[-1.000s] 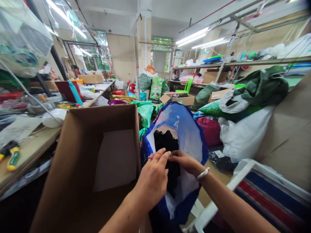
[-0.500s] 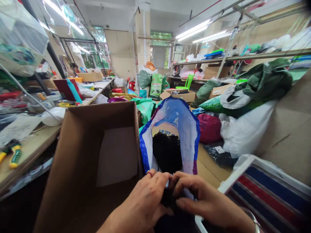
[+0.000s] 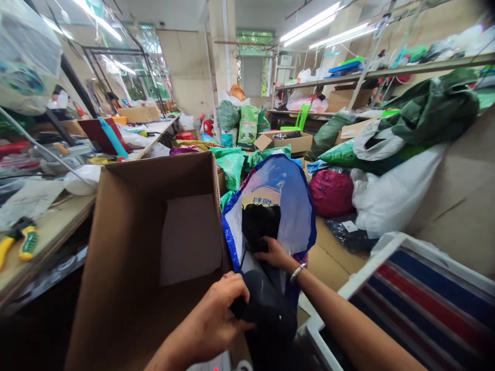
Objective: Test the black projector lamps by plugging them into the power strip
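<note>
My left hand (image 3: 218, 306) is closed with its thumb and fingers on a dark fabric piece (image 3: 242, 309), in front of the bag's opening. My right hand (image 3: 274, 254) reaches into the blue-and-white woven bag (image 3: 297, 206), its fingers curled on a small black item (image 3: 262, 245) whose kind I cannot make out. Behind those fingers, a heap of black soft goods (image 3: 257, 219) fills the bag's inside. A thin black cord hangs between the two hands. Directly left of the bag stands an open cardboard box (image 3: 127, 257) with a loose flat sheet (image 3: 189, 242) inside.
Pliers with yellow-green handles (image 3: 25, 239) lie on the left workbench (image 3: 65, 211). At right are a white-framed rack with striped cloth (image 3: 417, 293), a maroon bundle (image 3: 331, 193) and a white sack (image 3: 402, 196). Green bags (image 3: 230, 165) and another open carton (image 3: 290, 144) stand beyond.
My hands were together low in front of the bag. Now the right hand has moved forward into the bag onto a black item, and the left has drawn slightly down and left with dark fabric.
</note>
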### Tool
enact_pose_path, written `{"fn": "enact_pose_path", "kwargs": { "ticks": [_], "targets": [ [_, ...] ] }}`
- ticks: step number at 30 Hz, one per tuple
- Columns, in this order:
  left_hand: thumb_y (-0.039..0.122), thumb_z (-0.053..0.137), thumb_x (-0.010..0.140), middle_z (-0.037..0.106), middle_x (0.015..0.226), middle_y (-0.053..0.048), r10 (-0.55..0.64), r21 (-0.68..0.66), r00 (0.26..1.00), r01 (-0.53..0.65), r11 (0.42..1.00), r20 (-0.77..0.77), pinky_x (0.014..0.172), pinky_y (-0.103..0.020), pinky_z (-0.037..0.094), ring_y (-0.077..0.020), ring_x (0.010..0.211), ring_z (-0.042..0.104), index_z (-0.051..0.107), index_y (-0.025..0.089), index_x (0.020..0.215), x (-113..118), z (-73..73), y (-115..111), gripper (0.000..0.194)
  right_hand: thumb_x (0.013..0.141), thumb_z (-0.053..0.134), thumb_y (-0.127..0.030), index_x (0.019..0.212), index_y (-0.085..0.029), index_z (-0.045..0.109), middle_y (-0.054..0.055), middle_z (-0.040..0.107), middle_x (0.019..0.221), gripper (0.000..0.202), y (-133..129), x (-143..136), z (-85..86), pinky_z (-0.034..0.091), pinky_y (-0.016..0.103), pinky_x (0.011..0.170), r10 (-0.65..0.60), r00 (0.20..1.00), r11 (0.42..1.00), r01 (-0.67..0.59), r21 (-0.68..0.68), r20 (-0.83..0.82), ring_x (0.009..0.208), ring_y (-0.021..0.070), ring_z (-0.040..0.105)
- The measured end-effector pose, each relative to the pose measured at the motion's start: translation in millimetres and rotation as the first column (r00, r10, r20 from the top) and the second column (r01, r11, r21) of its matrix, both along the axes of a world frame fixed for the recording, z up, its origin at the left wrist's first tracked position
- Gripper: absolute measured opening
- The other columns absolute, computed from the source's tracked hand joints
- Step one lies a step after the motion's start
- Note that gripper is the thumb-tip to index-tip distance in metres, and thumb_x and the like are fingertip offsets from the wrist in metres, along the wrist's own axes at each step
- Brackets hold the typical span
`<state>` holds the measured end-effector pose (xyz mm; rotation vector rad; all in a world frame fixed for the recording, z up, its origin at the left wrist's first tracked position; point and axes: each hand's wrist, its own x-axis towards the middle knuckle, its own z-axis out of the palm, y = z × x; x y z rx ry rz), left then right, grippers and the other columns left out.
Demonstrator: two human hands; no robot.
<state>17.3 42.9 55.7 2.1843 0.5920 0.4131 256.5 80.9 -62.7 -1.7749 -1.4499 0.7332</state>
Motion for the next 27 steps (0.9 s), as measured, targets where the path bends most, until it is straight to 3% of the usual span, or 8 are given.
{"fn": "enact_pose_path", "kwargs": {
  "ticks": [2, 5, 10, 13, 16, 20, 23, 27],
  "targets": [
    [0.002, 0.053, 0.069, 0.047, 0.07, 0.004, 0.013, 0.032, 1.0, -0.013, 0.999, -0.008, 0.073, -0.029, 0.031, -0.0135, 0.07, 0.04, 0.033, 0.02, 0.066, 0.1, 1.4, 2.3, 0.027, 0.067, 0.063, -0.021, 0.082, -0.013, 0.063, 0.001, 0.064, 0.069, 0.016, -0.6, 8.9, 0.9, 0.043, 0.028, 0.06, -0.022, 0.999, 0.999, 0.021, 0.041, 0.03, 0.065, 0.0165, 0.056],
    [-0.001, 0.051, 0.068, 0.047, 0.071, 0.004, 0.034, 0.051, 0.999, -0.032, 0.998, -0.042, 0.074, -0.029, 0.031, -0.0138, 0.072, 0.041, 0.034, 0.02, 0.067, -0.4, 0.9, 5.4, 0.026, 0.068, 0.06, -0.021, 0.07, -0.015, 0.06, -0.003, 0.055, 0.057, 0.007, -5.4, 22.3, 12.9, 0.037, 0.025, 0.053, -0.076, 0.995, 0.992, 0.069, 0.102, 0.069, 0.054, 0.0127, 0.048],
    [0.006, 0.059, 0.069, 0.048, 0.072, 0.002, 0.107, 0.012, 0.99, -0.106, 0.994, -0.091, 0.067, -0.028, 0.032, -0.0155, 0.073, 0.043, 0.04, 0.019, 0.067, 2.6, -1.6, 6.1, 0.023, 0.082, 0.044, -0.034, 0.079, -0.015, 0.06, 0.003, 0.061, 0.07, 0.025, -10.5, 32.5, 34.1, 0.042, 0.028, 0.062, -0.244, 0.967, 0.951, 0.222, 0.217, 0.08, 0.067, 0.0173, 0.054],
    [0.005, 0.06, 0.068, 0.048, 0.073, 0.001, 0.096, -0.03, 0.994, -0.097, 0.995, -0.061, 0.068, -0.028, 0.032, -0.0155, 0.075, 0.043, 0.041, 0.019, 0.067, 4.5, -3.3, 4.1, 0.023, 0.085, 0.04, -0.037, 0.088, -0.014, 0.059, 0.008, 0.063, 0.079, 0.031, -15.7, 20.9, 38.8, 0.044, 0.034, 0.068, -0.31, 0.944, 0.929, 0.275, 0.247, 0.115, 0.074, 0.022, 0.057],
    [0.005, 0.06, 0.068, 0.049, 0.072, 0.002, 0.028, -0.041, 0.999, -0.029, 0.999, -0.017, 0.068, -0.028, 0.031, -0.0142, 0.073, 0.042, 0.04, 0.019, 0.066, 6.6, -6.5, 1.1, 0.024, 0.074, 0.059, -0.036, 0.098, -0.013, 0.06, 0.013, 0.064, 0.09, 0.033, -23.9, -5.2, 36.9, 0.043, 0.041, 0.079, -0.254, 0.948, 0.948, 0.206, 0.241, 0.189, 0.086, 0.0286, 0.057],
    [0.005, 0.061, 0.068, 0.048, 0.07, 0.004, -0.006, -0.019, 1.0, 0.007, 1.0, 0.008, 0.072, -0.029, 0.031, -0.0136, 0.071, 0.041, 0.039, 0.019, 0.066, 10.1, -6.7, -2.6, 0.026, 0.058, 0.07, -0.018, 0.119, -0.015, 0.054, 0.019, 0.054, 0.121, 0.064, -25.1, -35.4, 25.0, 0.032, 0.049, 0.095, -0.17, 0.959, 0.97, 0.122, 0.211, 0.228, 0.112, 0.0373, 0.045],
    [0.007, 0.062, 0.068, 0.048, 0.07, 0.003, 0.003, -0.029, 1.0, -0.003, 1.0, -0.009, 0.072, -0.029, 0.031, -0.0139, 0.072, 0.042, 0.039, 0.019, 0.066, 10.5, -3.0, -3.5, 0.025, 0.058, 0.062, -0.005, 0.114, -0.015, 0.057, 0.018, 0.061, 0.108, 0.057, -14.5, -34.9, 12.4, 0.039, 0.046, 0.086, -0.14, 0.978, 0.982, 0.116, 0.148, 0.157, 0.102, 0.0342, 0.054],
    [0.008, 0.06, 0.067, 0.047, 0.071, 0.003, 0.055, -0.049, 0.998, -0.057, 0.997, -0.042, 0.067, -0.027, 0.031, -0.0142, 0.072, 0.042, 0.04, 0.019, 0.066, 7.6, -4.5, 0.0, 0.023, 0.06, 0.054, -0.003, 0.086, -0.018, 0.063, 0.005, 0.067, 0.077, 0.031, -2.6, -1.2, 8.2, 0.046, 0.031, 0.07, -0.084, 0.995, 0.988, 0.091, 0.123, -0.06, 0.075, 0.021, 0.062]
  ]
}}
